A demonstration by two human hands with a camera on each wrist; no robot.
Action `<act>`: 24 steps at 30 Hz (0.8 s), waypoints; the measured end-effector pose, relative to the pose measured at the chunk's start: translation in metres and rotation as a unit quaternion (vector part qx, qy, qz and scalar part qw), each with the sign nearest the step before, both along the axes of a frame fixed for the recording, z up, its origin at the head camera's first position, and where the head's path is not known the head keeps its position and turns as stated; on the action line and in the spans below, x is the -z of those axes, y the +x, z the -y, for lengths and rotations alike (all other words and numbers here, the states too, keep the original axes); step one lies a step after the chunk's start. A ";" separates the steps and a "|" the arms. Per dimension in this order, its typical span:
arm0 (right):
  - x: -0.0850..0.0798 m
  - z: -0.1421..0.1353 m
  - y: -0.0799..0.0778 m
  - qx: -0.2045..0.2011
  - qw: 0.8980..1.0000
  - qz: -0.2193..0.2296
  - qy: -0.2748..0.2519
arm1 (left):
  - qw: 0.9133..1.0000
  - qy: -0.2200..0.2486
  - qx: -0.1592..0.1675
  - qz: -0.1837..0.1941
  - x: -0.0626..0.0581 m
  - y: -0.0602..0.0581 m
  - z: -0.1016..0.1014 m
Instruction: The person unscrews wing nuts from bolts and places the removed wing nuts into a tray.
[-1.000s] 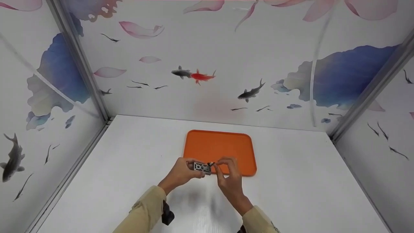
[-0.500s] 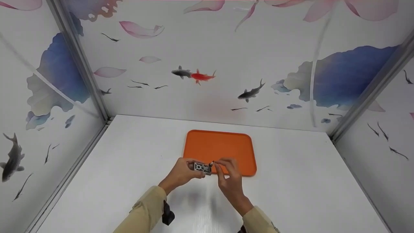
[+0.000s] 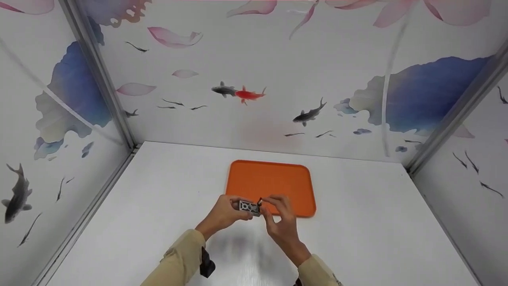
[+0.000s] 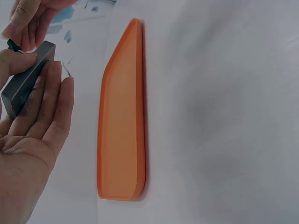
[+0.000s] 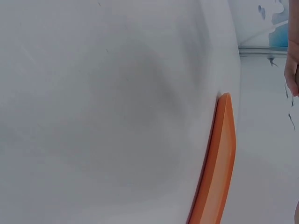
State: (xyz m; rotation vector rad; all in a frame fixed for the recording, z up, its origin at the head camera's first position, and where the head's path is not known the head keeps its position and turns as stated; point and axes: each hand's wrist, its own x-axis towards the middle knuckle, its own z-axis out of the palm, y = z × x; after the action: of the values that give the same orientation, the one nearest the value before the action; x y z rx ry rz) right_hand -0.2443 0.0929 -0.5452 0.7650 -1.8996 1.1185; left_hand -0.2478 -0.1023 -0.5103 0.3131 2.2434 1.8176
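My left hand grips a short grey aluminium profile block over the near edge of the orange tray. Its end face shows a pattern of round and slotted openings. In the left wrist view the thumb presses the top of the block and the fingers lie under it. At the block's right end stands a small dark, partly shiny piece. The curled fingers and thumb of my right hand pinch about this piece. The left wrist view shows the dark piece at the block's far end, beneath a right fingertip.
The orange tray lies flat on the white table, behind and below the hands. White panels with painted fish and petals wall in the back and both sides. Metal posts stand at the corners.
The small dark piece has swung from lying sideways towards the right fingers to standing more upright at the block's end. The left hand and block have barely moved.
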 end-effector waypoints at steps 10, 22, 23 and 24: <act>-0.004 0.000 -0.002 -0.012 1.000 0.008 -0.001 | 1.000 0.006 0.005 -0.003 -0.001 -0.001 -0.001; 0.000 -0.005 -0.005 0.018 1.000 0.003 -0.003 | 1.000 0.002 0.006 0.000 -0.003 -0.001 0.000; 0.000 -0.005 -0.005 0.020 1.000 0.003 -0.003 | 1.000 0.002 0.006 0.000 -0.003 -0.001 0.000; 0.000 -0.005 -0.006 0.020 1.000 0.005 -0.004 | 1.000 0.002 0.005 0.000 -0.003 -0.001 0.000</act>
State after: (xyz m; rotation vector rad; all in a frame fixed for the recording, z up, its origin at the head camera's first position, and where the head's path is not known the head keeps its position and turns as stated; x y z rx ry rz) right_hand -0.2498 0.0981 -0.5453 0.7159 -1.9090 1.1058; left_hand -0.2487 -0.1019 -0.5074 0.3251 2.2360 1.8165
